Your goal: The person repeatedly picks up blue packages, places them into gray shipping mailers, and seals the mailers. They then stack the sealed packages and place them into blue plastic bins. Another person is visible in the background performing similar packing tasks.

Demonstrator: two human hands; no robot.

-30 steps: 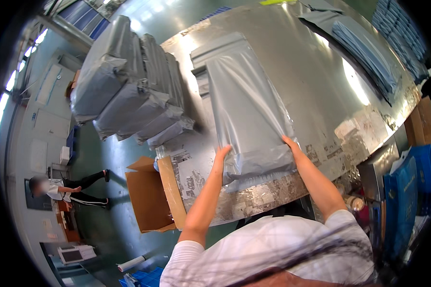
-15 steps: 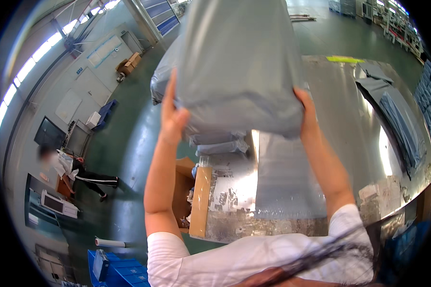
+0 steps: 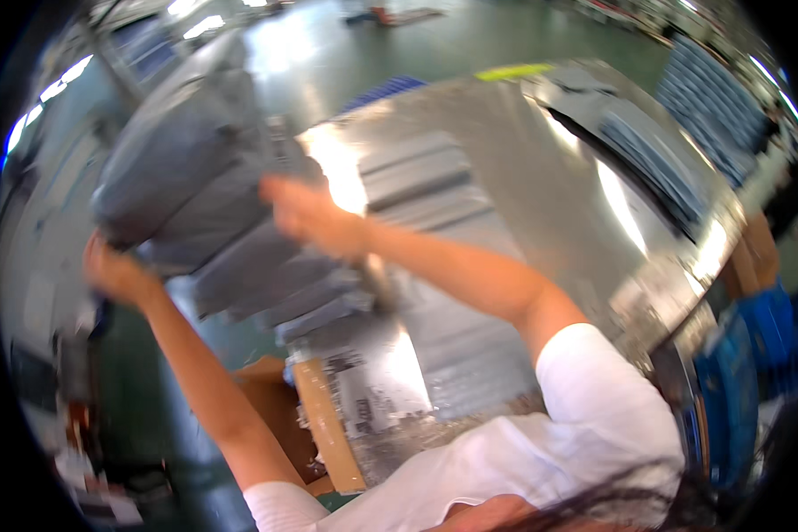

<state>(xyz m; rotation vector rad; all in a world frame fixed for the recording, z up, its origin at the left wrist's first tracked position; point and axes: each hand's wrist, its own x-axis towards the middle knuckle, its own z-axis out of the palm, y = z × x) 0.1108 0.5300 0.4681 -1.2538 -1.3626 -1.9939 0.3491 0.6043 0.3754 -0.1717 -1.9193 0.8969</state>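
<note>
A bulky grey plastic package lies on top of a stack of similar grey packages at the left end of the metal table. At the near left corner of the top package is my left hand, its fingers against the plastic and smeared by motion. My right hand is at the right side of the stack, blurred, with its fingers stretched toward the packages and nothing visible in it. Flat grey plastic sheeting covers the table's middle, right of the stack.
An open cardboard box with scraps inside stands at the table's near left edge. Folded grey bags lie on the table's far right. Blue bins are at the right, and a pile of blue-grey bundles stands beyond.
The grey package held up between both hands has moved left onto the stack. My right hand has come off its right side. The view has turned, and the stack shows more fully.
</note>
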